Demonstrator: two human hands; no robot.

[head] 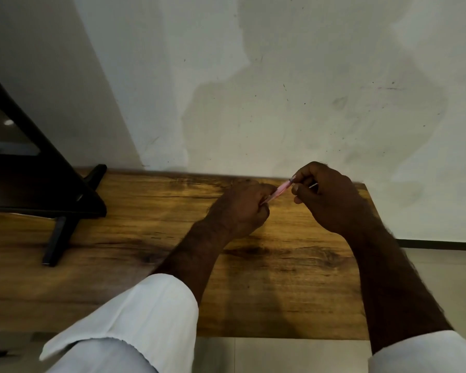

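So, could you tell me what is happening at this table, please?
A person in white sleeves holds a thin pink item between both hands over a wooden table. The left hand grips its lower end and the right hand pinches its upper end. Edge-on, it is too slim to identify. A black stand sits at the table's left.

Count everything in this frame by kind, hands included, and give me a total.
2 bare hands: left hand, right hand
1 thin pink paper-like strip, pinched by both hands
1 brown wood-grain tabletop
1 black flat screen on a footed stand
2 rolled white sleeves
Total: 7
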